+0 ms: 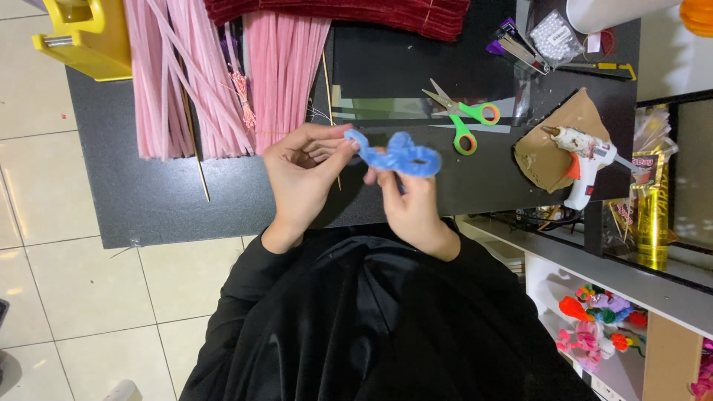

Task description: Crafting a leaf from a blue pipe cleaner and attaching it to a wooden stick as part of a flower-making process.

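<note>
A blue fuzzy pipe cleaner (401, 154), bent into loops, is held over the near edge of a black table (148, 186). My left hand (303, 174) pinches its left end between thumb and fingers. My right hand (413, 204) grips it from below, near the middle and right loop. Both hands sit close together above my lap, which is covered in black cloth.
Bundles of pink pipe cleaners (215, 74) and a dark red bundle (349, 15) lie at the table's far side. Green-and-orange scissors (462, 119) and a white glue gun (583, 156) on brown cardboard lie to the right. A yellow tool (82, 37) sits far left. Shelves with colourful craft pieces (601, 319) stand at the right.
</note>
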